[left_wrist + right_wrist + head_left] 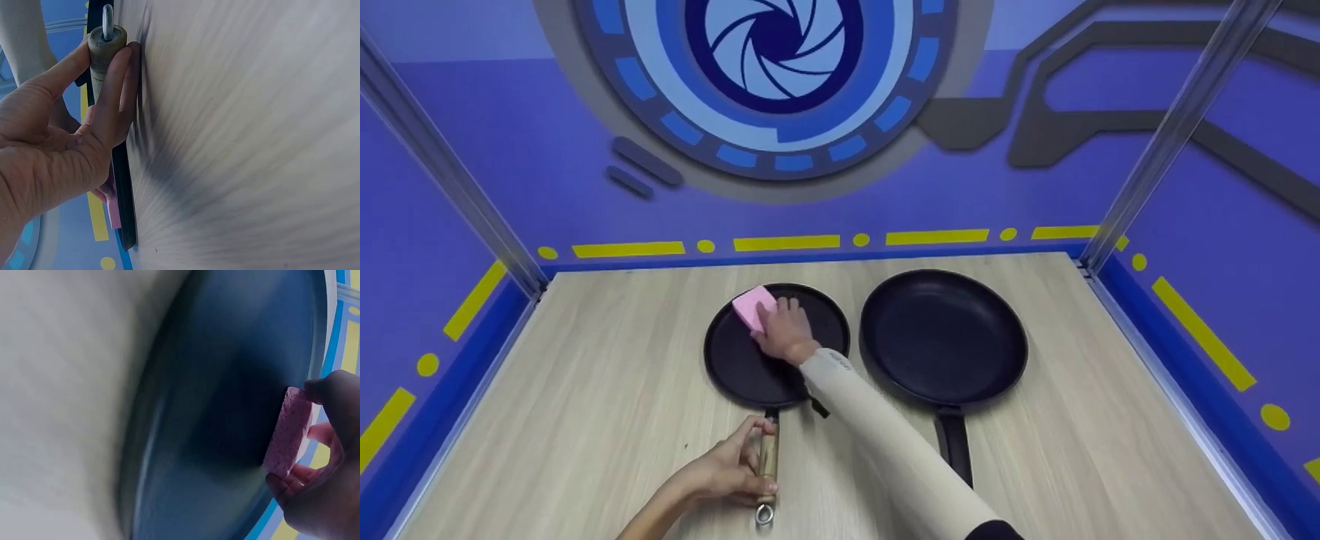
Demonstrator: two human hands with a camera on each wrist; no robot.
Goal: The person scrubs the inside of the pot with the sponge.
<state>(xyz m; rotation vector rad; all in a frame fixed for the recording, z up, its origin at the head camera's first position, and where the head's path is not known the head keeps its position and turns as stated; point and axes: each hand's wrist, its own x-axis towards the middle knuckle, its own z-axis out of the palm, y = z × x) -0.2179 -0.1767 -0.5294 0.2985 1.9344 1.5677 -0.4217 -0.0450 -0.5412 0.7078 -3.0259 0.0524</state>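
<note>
A flat black pan (735, 367) lies left of centre on the table, its wooden handle (768, 454) pointing toward me. My left hand (727, 469) grips that handle between thumb and fingers; in the left wrist view a metal hanging ring (108, 21) sticks out of the handle's end (107, 50). Over the pan's far left part, my right hand (789, 330) holds a pink sponge (753, 306) against the surface. The right wrist view shows the sponge (288, 433) pinched at its edges, one long face down on the pan (225, 405).
To the right stands a larger, deeper black frying pan (945, 337), its black handle (956, 446) pointing toward me and partly hidden by my right sleeve (892, 442). Blue printed walls (810, 217) border the wood-grain table (607, 360) at the back and sides.
</note>
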